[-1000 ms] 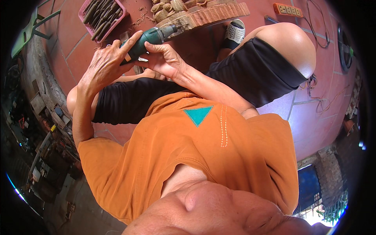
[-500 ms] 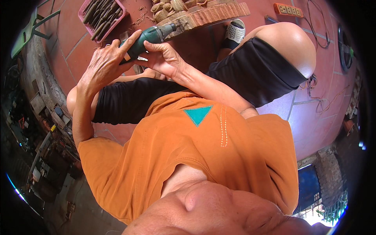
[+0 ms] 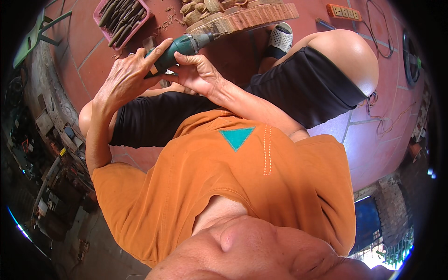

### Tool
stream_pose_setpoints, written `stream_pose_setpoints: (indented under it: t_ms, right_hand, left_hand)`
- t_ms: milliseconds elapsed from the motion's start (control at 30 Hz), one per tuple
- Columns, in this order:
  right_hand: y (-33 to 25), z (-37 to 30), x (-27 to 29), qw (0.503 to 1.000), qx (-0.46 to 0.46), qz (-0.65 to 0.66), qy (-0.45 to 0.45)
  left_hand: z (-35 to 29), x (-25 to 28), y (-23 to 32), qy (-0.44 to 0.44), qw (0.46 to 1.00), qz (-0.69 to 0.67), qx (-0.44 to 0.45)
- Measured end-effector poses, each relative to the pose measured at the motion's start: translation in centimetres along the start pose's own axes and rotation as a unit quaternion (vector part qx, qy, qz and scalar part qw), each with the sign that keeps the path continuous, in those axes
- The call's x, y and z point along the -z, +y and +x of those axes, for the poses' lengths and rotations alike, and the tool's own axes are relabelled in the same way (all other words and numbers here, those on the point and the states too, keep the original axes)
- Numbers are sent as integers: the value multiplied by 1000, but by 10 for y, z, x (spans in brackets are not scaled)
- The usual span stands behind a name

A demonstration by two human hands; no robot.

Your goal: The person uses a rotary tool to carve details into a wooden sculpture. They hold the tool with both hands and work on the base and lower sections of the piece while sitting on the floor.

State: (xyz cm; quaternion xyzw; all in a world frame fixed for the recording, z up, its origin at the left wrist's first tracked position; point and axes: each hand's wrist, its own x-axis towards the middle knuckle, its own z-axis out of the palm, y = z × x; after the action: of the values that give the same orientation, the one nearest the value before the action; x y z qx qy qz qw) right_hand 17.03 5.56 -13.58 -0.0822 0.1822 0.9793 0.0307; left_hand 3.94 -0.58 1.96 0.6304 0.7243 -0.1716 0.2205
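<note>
A green die grinder (image 3: 179, 49) lies slantwise in front of me, its nose and thin bit pointing to the far right. My left hand (image 3: 128, 72) is wrapped round its rear body, the index finger stretched along the top. From the near side, my right hand (image 3: 198, 74) grips the grinder too, thumb on the casing and the other fingers curled beneath, partly hidden. Beyond the nose stands a carved wooden piece (image 3: 242, 17) with a thick, rough base edge. The bit is at that edge; whether it touches, I cannot tell.
A pink basket (image 3: 147, 18) holds several dark-handled carving tools at the far left. Wood shavings (image 3: 170, 21) lie beside the carving. An orange power strip (image 3: 344, 12) with a cable sits at the far right. My bent knees and a white sandal (image 3: 281, 38) frame the work.
The grinder and both hands have shifted slightly toward me, and the nose has moved a little to the right along the wooden edge. Both hands keep their hold.
</note>
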Motion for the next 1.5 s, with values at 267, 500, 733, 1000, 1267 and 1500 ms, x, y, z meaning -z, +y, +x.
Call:
stream_pose_setpoints:
  t_ms: [267, 500, 733, 1000, 1267, 1500]
  right_hand:
    - [-2, 1, 0, 1000, -1, -16, 7]
    - [-2, 2, 1, 1000, 7, -19, 1]
    - [-3, 2, -1, 999, 1, -45, -9]
    - [-5, 0, -4, 998, 9, -56, -11]
    - [-5, 0, -3, 999, 7, -39, -23]
    - [-3, 1, -1, 999, 2, -48, -15]
  left_hand:
    - [-1, -1, 2, 7, 1000, 3, 11]
    - [-2, -2, 3, 14, 1000, 7, 13]
    - [-4, -5, 3, 28, 1000, 4, 12]
    - [-5, -5, 6, 32, 999, 19, 22]
    - [-6, -6, 6, 42, 999, 25, 17]
    - [-6, -4, 7, 32, 999, 22, 12]
